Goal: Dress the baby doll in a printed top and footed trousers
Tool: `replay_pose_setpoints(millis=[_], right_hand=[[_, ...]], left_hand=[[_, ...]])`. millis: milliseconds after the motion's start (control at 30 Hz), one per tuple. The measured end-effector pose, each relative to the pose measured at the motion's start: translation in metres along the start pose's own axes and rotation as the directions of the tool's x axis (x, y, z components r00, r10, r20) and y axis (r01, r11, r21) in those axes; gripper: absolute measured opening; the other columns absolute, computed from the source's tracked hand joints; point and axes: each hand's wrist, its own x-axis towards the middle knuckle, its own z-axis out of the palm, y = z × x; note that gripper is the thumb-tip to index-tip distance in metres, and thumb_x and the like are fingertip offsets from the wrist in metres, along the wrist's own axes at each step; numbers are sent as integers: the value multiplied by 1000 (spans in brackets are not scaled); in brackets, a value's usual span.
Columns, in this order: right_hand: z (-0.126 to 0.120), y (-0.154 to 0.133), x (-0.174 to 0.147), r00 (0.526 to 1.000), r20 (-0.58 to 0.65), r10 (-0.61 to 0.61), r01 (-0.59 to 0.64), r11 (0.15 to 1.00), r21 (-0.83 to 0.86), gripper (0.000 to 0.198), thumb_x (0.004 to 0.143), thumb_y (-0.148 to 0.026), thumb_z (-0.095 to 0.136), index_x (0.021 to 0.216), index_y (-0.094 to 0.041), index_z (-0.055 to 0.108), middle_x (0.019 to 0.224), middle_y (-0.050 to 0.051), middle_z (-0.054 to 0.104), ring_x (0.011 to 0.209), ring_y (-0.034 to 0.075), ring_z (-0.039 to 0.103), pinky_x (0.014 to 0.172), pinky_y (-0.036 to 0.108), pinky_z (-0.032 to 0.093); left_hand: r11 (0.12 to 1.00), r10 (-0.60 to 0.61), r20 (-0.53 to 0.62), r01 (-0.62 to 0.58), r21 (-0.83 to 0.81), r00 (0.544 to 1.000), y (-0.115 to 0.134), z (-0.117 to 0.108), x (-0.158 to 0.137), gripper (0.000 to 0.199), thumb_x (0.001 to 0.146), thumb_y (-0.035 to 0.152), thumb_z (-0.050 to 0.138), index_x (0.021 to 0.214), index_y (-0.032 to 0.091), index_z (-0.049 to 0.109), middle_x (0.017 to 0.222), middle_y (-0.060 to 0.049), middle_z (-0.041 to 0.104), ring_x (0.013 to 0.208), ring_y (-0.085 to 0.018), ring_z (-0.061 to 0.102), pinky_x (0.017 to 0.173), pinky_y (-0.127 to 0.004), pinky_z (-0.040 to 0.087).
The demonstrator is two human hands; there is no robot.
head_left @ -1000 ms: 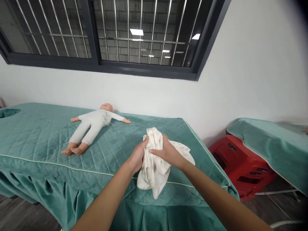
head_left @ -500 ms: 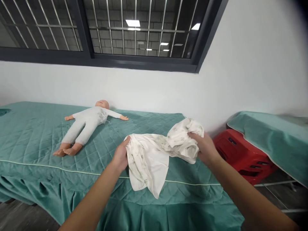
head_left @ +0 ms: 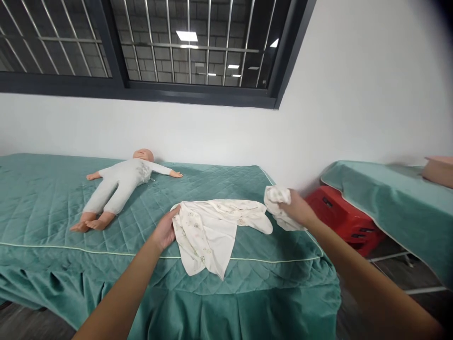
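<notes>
A white baby top with a small print lies partly spread on the green quilted bed, its lower edge draped over the piping and one sleeve stretched to the right. My left hand pinches its left edge. In my right hand is a bunched white printed cloth, raised near the bed's right corner; it looks apart from the top, though their edges come close. A baby doll in a white body suit lies face up on the left, arms spread, feet towards me.
The green quilted bedcover runs along the white wall under a barred window. To the right, a red plastic stool stands in the gap before a second green-covered bed, which bears a pinkish box.
My right hand has drawn its bunched cloth away to the right, and the sleeve of the top now lies stretched out. The left hand keeps its hold. The view has shifted slightly right.
</notes>
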Motion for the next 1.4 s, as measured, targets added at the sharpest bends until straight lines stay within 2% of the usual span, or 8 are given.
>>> replay_pose_setpoints(millis=[200, 667, 800, 933, 1000, 1167, 1267, 1400], right_hand=[[45, 0, -6, 987, 102, 125, -118, 990, -72, 49, 88, -38, 48, 130, -15, 54, 123, 19, 65, 111, 33, 63, 87, 39, 46], [9, 38, -22, 967, 227, 113, -113, 994, -13, 61, 88, -53, 52, 130, -8, 53, 124, 21, 64, 108, 31, 64, 91, 37, 47], [-5, 5, -21, 996, 90, 10, 3, 990, -142, 63, 86, -56, 54, 129, -9, 53, 126, 23, 60, 116, 37, 57, 97, 46, 44], [3, -77, -26, 956, 98, -278, 272, 960, 72, 58, 88, -47, 57, 135, -14, 47, 135, 18, 55, 127, 31, 51, 107, 46, 38], [13, -125, -26, 900, 156, -407, 364, 898, 246, 56, 89, -44, 56, 136, -15, 46, 137, 16, 54, 126, 27, 52, 105, 43, 41], [15, -215, -4, 754, 72, -653, 570, 705, 421, 35, 89, -29, 54, 122, -20, 57, 116, 7, 67, 102, 21, 62, 90, 36, 47], [-6, -240, 17, 694, -70, -717, 704, 656, 271, 21, 83, -17, 52, 100, -20, 64, 99, 4, 68, 95, 21, 58, 86, 33, 43], [-42, -258, 29, 652, -11, -758, 730, 623, 281, 16, 79, -18, 56, 94, -20, 63, 82, -1, 62, 76, 16, 54, 72, 27, 41]], left_hand=[[999, 34, 40, -35, 7, 999, 1, 0, -7, 27, 88, 23, 60, 111, 10, 65, 110, -14, 73, 106, -26, 69, 99, -37, 52], [1000, -2, 46, 1, 14, 999, 2, -4, -2, 31, 91, 27, 57, 114, 9, 65, 106, -14, 74, 101, -26, 70, 92, -36, 54], [979, 33, -2, -32, 202, 999, 18, 6, 8, 29, 82, 29, 69, 103, 8, 69, 101, -15, 74, 93, -27, 71, 85, -35, 55], [892, 126, -1, -113, 438, 992, 37, 43, 15, 29, 67, 23, 81, 91, 10, 71, 93, -14, 74, 83, -28, 70, 74, -33, 52], [741, 259, 104, -267, 616, 960, 47, 73, 10, 25, 69, 28, 79, 87, 13, 71, 88, -10, 73, 81, -26, 67, 71, -30, 49], [79, 382, 537, -606, 792, 752, 82, 139, -24, 16, 82, 32, 63, 87, 19, 70, 85, -2, 71, 81, -21, 62, 72, -28, 44], [-327, 409, 662, -577, 748, 628, 106, 149, -43, 18, 88, 29, 54, 94, 21, 68, 90, -2, 71, 85, -21, 63, 77, -29, 43], [-656, 475, 725, -348, 670, 499, 132, 139, -56, 21, 92, 30, 49, 103, 22, 65, 96, -4, 69, 87, -20, 62, 75, -30, 42]])
